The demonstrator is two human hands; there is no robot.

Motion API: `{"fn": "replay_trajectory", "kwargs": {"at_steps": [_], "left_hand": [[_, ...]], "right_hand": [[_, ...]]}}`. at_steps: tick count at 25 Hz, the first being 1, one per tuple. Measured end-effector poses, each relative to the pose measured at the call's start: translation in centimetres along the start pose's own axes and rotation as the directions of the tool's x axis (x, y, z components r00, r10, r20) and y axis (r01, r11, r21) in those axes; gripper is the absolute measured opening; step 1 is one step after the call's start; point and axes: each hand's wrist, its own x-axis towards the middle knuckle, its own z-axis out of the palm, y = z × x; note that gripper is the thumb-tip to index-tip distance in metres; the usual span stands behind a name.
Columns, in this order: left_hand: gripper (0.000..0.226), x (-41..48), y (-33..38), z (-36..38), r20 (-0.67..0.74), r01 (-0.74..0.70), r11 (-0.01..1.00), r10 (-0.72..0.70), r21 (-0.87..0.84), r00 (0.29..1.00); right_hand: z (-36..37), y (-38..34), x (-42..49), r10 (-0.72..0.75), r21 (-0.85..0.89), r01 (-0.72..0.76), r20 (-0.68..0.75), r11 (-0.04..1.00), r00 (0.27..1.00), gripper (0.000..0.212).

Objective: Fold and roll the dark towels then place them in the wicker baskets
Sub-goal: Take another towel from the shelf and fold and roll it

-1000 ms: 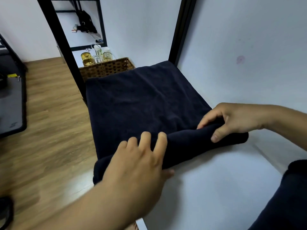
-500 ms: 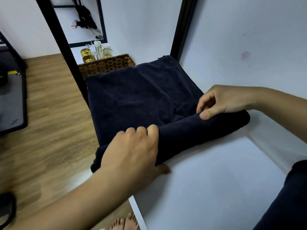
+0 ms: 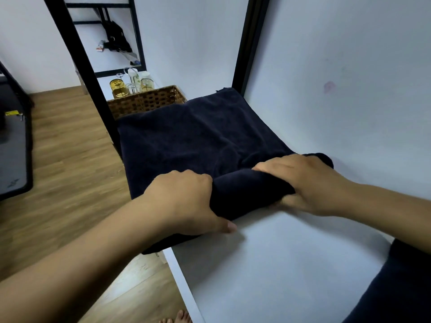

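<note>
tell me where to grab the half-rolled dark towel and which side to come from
Grip the rolled part of the dark towel near its two ends, coming from the near side with fingers curled over the top, as the left hand and right hand do. The roll lies crosswise on the white shelf, and the flat remainder stretches away toward the wicker basket.

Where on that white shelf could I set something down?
The white shelf is bare on the near side, bordered by the left hand, the right hand, the wall and a dark cloth at lower right. Farther back the dark towel covers it up to the wicker basket, glasses crowded behind.
</note>
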Motion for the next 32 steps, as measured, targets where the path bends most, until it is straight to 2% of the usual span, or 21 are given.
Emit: {"fn": "replay_trajectory", "kwargs": {"at_steps": [2,4,6,8,13,15,18,20,22,23,24,26,27,29,32], "left_hand": [[0.072,-1.8,1.4,1.5,-0.19,0.033,0.99,-0.005,0.141,0.982],[0.088,-3.4,2.7,3.6,-0.307,0.033,0.981,0.027,0.19,0.951],[0.103,-4.3,2.9,5.3,-0.356,0.0,0.982,0.07,0.191,0.932],[0.102,-4.2,2.9,7.4,-0.452,-0.047,0.979,0.135,0.2,0.882],[0.1,-4.0,3.5,8.5,-0.472,-0.029,0.982,0.116,0.187,0.874],[0.093,-3.3,2.9,8.0,-0.463,-0.092,0.979,0.167,0.18,0.87],[0.073,-2.4,2.1,6.3,-0.396,-0.22,0.966,0.257,0.136,0.882],[0.061,-1.9,1.6,5.2,-0.376,-0.217,0.972,0.237,0.094,0.896],[0.056,-1.2,0.8,4.0,-0.281,-0.198,0.98,0.189,-0.005,0.941],[0.058,-0.9,0.5,3.3,-0.212,-0.196,0.979,0.179,-0.06,0.961],[0.059,-0.7,0.2,2.5,-0.153,-0.189,0.974,0.169,-0.125,0.974],[0.058,-0.4,-0.3,1.3,-0.072,-0.168,0.97,0.158,-0.173,0.985],[0.06,-0.4,-0.3,1.1,-0.054,-0.162,0.973,0.155,-0.163,0.986],[0.068,-0.8,-0.1,1.3,-0.075,-0.157,0.98,0.148,-0.122,0.986],[0.072,-2.2,0.4,2.6,-0.211,-0.138,0.99,0.137,0.011,0.968]], "right_hand": [[-1.1,-0.2,-0.2,0.058,0.05,-0.063,0.103,0.997,0.993,0.057],[-2.0,-0.4,-0.5,0.086,0.166,-0.126,0.225,0.978,0.97,0.058],[-3.1,-0.2,0.0,0.081,0.354,-0.255,0.438,0.9,0.895,0.058],[-3.5,0.6,0.5,-0.003,0.496,-0.359,0.59,0.791,0.808,0.058],[-2.9,2.5,2.4,-0.089,0.56,-0.455,0.692,0.692,0.716,0.051],[-2.9,2.4,3.1,-0.068,0.536,-0.484,0.715,0.691,0.696,0.054],[-4.1,1.8,2.8,-0.026,0.455,-0.414,0.696,0.788,0.717,0.062],[-5.8,0.8,1.9,0.055,0.354,-0.347,0.627,0.869,0.777,0.074],[-6.3,-1.4,0.4,0.135,0.181,-0.237,0.449,0.954,0.883,0.09],[-5.3,-2.4,-0.5,0.117,0.068,-0.144,0.298,0.987,0.947,0.095],[-3.5,-3.0,-1.5,0.035,-0.062,-0.026,0.145,0.998,0.989,0.097],[0.1,-3.7,-2.5,-0.104,-0.238,0.095,-0.028,0.967,0.994,0.096],[0.7,-3.6,-2.4,-0.121,-0.242,0.107,-0.043,0.964,0.992,0.094],[-0.4,-2.5,-1.4,-0.102,-0.161,0.106,0.038,0.981,0.994,0.093],[-2.8,-2.0,0.2,-0.009,0.032,0.002,0.2,0.999,0.98,0.079]]}}
